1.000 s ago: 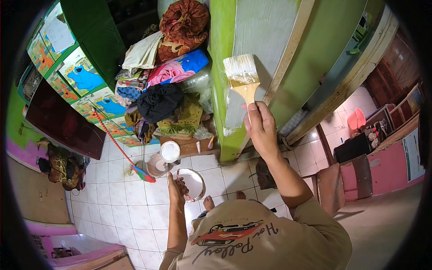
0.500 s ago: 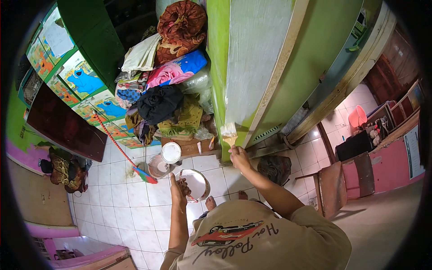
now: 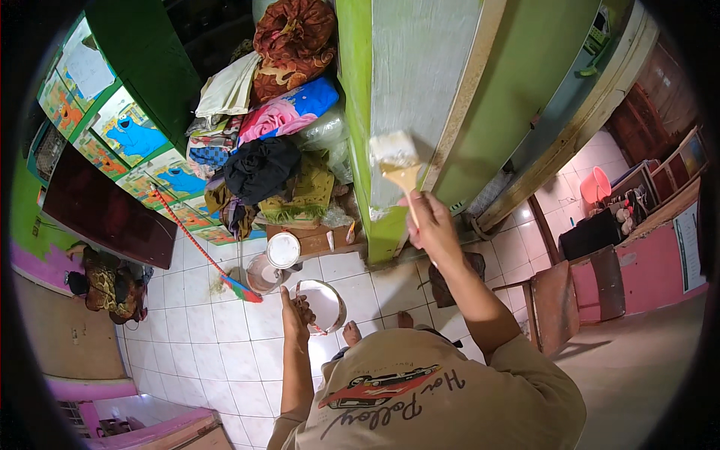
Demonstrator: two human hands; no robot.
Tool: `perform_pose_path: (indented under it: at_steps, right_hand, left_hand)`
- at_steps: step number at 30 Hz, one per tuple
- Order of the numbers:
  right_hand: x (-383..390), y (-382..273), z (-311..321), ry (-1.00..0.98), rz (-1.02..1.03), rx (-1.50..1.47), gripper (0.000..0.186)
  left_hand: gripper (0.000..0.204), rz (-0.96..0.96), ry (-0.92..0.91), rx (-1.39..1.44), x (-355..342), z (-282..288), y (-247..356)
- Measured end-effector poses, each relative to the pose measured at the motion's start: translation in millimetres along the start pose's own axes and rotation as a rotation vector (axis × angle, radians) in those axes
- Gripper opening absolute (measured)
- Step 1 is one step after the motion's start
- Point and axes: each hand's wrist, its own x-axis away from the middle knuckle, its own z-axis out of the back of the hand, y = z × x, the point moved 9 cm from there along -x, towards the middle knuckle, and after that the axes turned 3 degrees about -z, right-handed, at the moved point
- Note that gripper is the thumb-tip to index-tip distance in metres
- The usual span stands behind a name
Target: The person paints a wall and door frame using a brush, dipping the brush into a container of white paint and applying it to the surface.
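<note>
My right hand is closed round the wooden handle of a paintbrush, whose wide bristles are coated in white. The brush is raised in front of a green wall column that carries a broad whitish painted band. Lower and to the left, my left hand grips a white paint bucket by its rim or handle; the fingers partly hide the exact hold. Pale paint shows inside the bucket.
A lidded paint container stands on the tiled floor beside a broom. Piled cloths and bags lie left of the column. A dark plastic bag sits at its foot, and a wooden chair is at right.
My right hand has lifted the paintbrush upward and slightly right from the lower end of the painted band. My left hand and the bucket have barely moved.
</note>
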Motion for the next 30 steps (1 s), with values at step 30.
perform_pose_path:
  at_steps: [30]
  right_hand:
    - [-30.4, 54.3, 73.4, 0.194, 0.018, 0.144, 0.038]
  left_hand:
    - [0.063, 0.033, -0.033, -0.034, -1.1, -21.9, -3.4]
